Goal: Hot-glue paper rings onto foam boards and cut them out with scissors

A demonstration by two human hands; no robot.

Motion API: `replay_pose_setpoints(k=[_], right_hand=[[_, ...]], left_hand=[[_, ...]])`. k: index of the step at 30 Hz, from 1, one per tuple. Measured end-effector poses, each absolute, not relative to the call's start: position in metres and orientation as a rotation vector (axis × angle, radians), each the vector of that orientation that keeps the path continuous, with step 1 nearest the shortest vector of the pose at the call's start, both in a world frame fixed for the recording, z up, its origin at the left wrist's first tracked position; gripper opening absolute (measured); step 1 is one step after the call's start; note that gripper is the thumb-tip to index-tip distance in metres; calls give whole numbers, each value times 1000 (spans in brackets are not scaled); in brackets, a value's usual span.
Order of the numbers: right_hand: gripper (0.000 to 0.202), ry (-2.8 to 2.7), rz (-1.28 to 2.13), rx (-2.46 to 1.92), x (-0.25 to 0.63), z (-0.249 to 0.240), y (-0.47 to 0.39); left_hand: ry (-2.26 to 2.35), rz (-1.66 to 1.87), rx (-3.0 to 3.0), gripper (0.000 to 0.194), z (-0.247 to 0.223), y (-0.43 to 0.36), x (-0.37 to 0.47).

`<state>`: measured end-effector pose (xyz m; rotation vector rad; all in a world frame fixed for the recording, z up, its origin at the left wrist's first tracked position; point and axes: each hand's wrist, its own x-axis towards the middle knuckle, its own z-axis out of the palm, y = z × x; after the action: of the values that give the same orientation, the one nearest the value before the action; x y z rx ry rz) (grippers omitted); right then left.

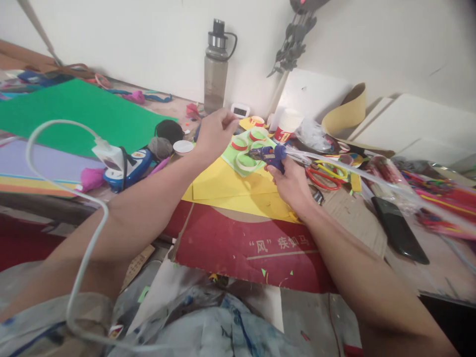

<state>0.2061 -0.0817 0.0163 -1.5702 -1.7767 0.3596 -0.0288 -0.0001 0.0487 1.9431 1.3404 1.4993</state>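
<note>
My right hand (292, 181) is wrapped round a blue hot glue gun (273, 154). Its dark nozzle points left, over the light-green sheet (230, 157). Several short paper rings (240, 143), cut like cup rims in white, red and pale green, stand on that sheet. Beneath it lies yellow paper (230, 186) on a dark-red board (223, 243). My left hand (217, 131) hovers just left of and behind the rings, fingers bent into a pinch. Whatever its fingertips may hold is too small to make out. A paper cup (288, 126) stands beyond the glue gun.
A water bottle (215, 69) and a small white timer (240, 110) stand by the wall. Left are a green sheet (82, 111), a blue power strip (128, 171) and a white cable (87, 258) crossing my left arm. Scissors (323, 178) and a phone (399, 230) lie right.
</note>
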Motion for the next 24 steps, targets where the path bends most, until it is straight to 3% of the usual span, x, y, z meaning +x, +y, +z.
replay_pose_setpoints(k=[4, 8, 12, 17, 22, 24], right_hand=[[33, -1760, 364, -1579, 207, 16, -80], [31, -1744, 339, -1575, 207, 16, -78], [36, -1767, 368, -1586, 207, 18, -80], [37, -1819, 361, -1604, 207, 22, -80], [32, -1805, 400, -1683, 207, 23, -77], [30, -1789, 432, -1687, 207, 23, -78]], left_hand=[[1775, 1029, 2047, 15, 36, 17, -45], [1955, 498, 2200, 42, 29, 16, -44], [2024, 246, 2283, 56, 29, 12, -38], [1956, 246, 2201, 50, 30, 23, -43], [1855, 481, 2127, 6, 18, 39, -51], [1800, 704, 2067, 18, 9, 44, -51]])
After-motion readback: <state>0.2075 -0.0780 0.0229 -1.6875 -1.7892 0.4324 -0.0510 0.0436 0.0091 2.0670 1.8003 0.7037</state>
